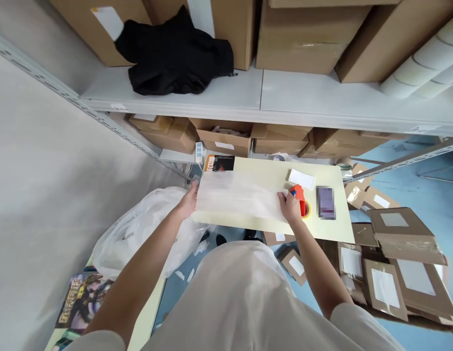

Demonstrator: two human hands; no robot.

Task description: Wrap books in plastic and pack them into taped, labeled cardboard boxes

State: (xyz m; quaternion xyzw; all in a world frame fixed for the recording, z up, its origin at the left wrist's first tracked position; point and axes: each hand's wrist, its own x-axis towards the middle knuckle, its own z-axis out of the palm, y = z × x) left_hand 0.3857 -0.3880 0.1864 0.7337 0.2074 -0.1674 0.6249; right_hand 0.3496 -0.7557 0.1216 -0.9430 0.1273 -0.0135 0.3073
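A thin, whitish wrapping sheet (239,195) lies stretched across the pale yellow table (263,168). My left hand (189,201) grips its left end, just past the table's left edge. At the other end, my right hand (289,205) pinches the sheet with thumb and fingers. A small blue part (292,193) shows at my right fingers; whether I hold it cannot be made out. Right beside that hand stands an orange tape dispenser (298,195) with a yellow-rimmed tape roll (307,209). A dark printed box (223,163) sits at the back left, partly behind the sheet.
On the table's right are a white card stack (301,179) and a blurred phone-like thing (326,202). Shelves with cartons (222,141) and a black garment (179,53) rise behind. Clear plastic (139,229) bulges at left; cardboard parcels (405,234) pile at right.
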